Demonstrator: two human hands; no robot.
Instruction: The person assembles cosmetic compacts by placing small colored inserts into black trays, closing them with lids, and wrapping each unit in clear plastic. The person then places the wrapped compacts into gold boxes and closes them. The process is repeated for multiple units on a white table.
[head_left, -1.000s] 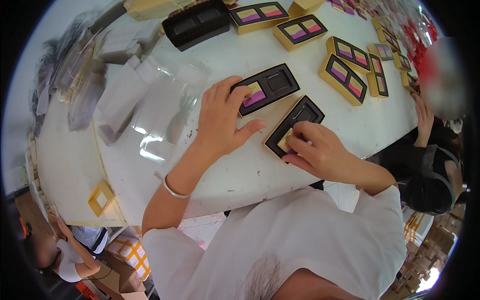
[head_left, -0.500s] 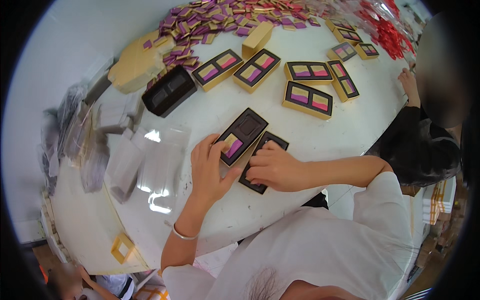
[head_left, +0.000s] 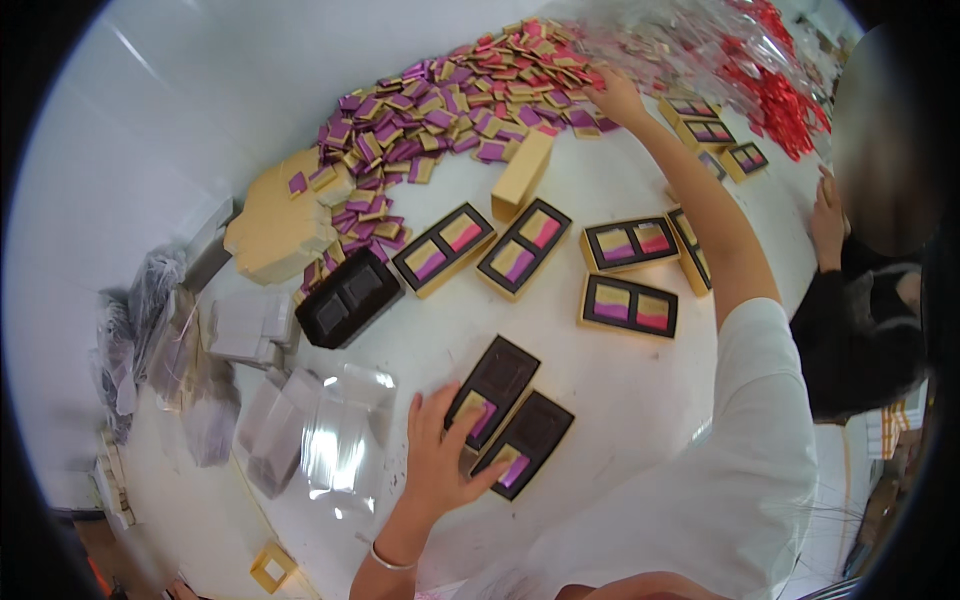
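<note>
Two dark trays point(head_left: 508, 412) lie side by side at lower centre, long axes running from lower left to upper right. The left hand point(head_left: 440, 462) rests flat and unclenched on them. The right hand point(head_left: 617, 97) reaches far to the upper right, fingers spread on the pile of purple and gold squares point(head_left: 455, 100), grasping nothing that I can see.

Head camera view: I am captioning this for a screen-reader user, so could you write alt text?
A person's left hand presses on two dark rectangular trays near the edge of a white table, while the right hand reaches into a far pile of purple and gold square packets. Filled gold-rimmed boxes lie between.
</note>
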